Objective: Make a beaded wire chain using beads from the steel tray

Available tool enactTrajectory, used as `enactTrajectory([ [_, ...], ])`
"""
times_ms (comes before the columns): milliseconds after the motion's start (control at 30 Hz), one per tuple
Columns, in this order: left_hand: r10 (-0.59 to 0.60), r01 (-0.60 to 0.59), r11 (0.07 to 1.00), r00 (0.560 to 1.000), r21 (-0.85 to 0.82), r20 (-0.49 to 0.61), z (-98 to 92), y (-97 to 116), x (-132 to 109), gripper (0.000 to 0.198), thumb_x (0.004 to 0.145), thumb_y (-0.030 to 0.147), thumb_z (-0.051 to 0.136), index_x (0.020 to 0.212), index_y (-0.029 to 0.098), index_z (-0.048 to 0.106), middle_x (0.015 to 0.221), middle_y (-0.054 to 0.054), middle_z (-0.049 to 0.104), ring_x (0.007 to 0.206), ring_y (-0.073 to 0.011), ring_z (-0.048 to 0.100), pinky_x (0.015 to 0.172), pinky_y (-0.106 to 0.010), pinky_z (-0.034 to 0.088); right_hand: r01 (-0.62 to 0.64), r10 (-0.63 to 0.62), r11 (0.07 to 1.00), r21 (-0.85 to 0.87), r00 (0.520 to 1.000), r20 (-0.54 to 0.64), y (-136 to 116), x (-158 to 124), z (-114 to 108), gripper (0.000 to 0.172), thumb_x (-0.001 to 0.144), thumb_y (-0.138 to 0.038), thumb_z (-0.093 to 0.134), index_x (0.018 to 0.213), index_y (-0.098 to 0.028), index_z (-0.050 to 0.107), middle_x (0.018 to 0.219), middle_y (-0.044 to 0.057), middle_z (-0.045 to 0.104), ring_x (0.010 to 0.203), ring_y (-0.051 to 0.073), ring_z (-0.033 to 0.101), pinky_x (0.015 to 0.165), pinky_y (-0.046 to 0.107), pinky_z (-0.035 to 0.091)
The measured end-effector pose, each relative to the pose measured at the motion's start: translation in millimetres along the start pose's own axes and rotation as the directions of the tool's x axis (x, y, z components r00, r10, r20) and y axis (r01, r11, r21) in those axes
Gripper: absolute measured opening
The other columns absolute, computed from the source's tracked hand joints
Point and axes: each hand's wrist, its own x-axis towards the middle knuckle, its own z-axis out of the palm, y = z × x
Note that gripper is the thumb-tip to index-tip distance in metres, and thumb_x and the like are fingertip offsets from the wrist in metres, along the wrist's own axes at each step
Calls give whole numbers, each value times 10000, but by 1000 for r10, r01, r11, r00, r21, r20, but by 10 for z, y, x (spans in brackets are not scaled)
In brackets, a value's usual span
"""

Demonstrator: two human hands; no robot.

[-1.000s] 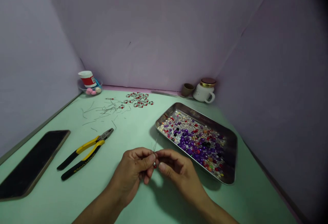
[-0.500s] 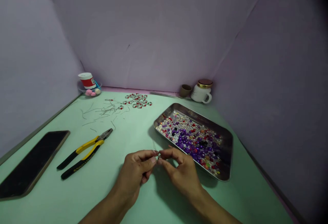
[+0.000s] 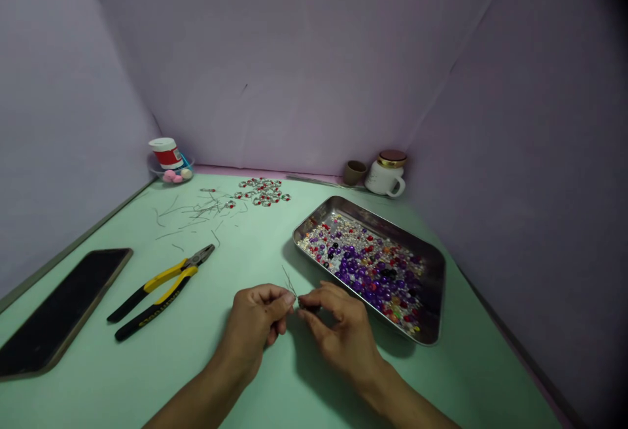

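My left hand (image 3: 255,321) and my right hand (image 3: 341,331) meet in front of me, fingertips close together. Between them, a thin metal wire (image 3: 290,282) sticks up and back, forked into two strands. My left fingers pinch it, and my right thumb and forefinger hold its lower end, where any bead is hidden. A steel tray of beads (image 3: 373,215) lies just beyond my right hand, which overlaps its near corner region. Yellow-and-black pliers (image 3: 161,291) rest to the left of my left hand, untouched.
Cut wires (image 3: 206,212) and beaded wire rings (image 3: 262,191) lie on the mint-green table (image 3: 245,252). A black phone (image 3: 61,311) lies at left. A white lidded mug (image 3: 386,177), small cup (image 3: 354,172), and glass dish (image 3: 171,171) stand against the purple back wall (image 3: 294,56).
The wire now shows two strands leaning up and to the left. The red bead seen a second ago is hidden by my fingers, and my hands have drawn slightly apart.
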Motion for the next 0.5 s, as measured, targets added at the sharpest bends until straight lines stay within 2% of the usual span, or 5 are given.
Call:
enactTrajectory([
  [100, 13, -12, 999, 1000, 33, -27, -3, -22, 13, 170, 637, 247, 601, 535, 118, 555, 359, 52, 414, 329, -31, 268, 349, -174, 161, -43, 44, 998, -46, 999, 30, -36, 2, -1, 78, 704, -180, 590, 765, -195, 637, 659, 20, 651, 637, 162, 572, 843, 363, 358],
  [300, 65, -62, 995, 997, 79, -33, 9, -38, 0, 124, 611, 221, 587, 534, 124, 577, 376, 59, 406, 361, -38, 291, 364, -177, 183, -146, 151, 987, -61, 985, 84, -83, 7, -4, 116, 733, -193, 518, 691, -155, 620, 639, 35, 607, 637, 160, 544, 696, 306, 401],
  [400, 95, -92, 990, 995, 103, -27, 18, -31, -23, 121, 604, 218, 584, 527, 124, 585, 375, 60, 399, 366, -41, 292, 366, -180, 184, -248, 248, 969, -5, 966, 67, -110, 6, -2, 111, 716, -192, 507, 681, -149, 603, 648, 34, 599, 620, 158, 538, 591, 267, 401],
  [500, 83, -82, 996, 996, 45, -25, 25, -23, -36, 118, 593, 213, 594, 519, 121, 583, 378, 62, 388, 379, -41, 295, 371, -179, 178, -357, 353, 930, 89, 934, 55, -151, 5, -2, 115, 700, -210, 510, 678, -141, 598, 636, 34, 599, 599, 153, 536, 529, 241, 389],
])
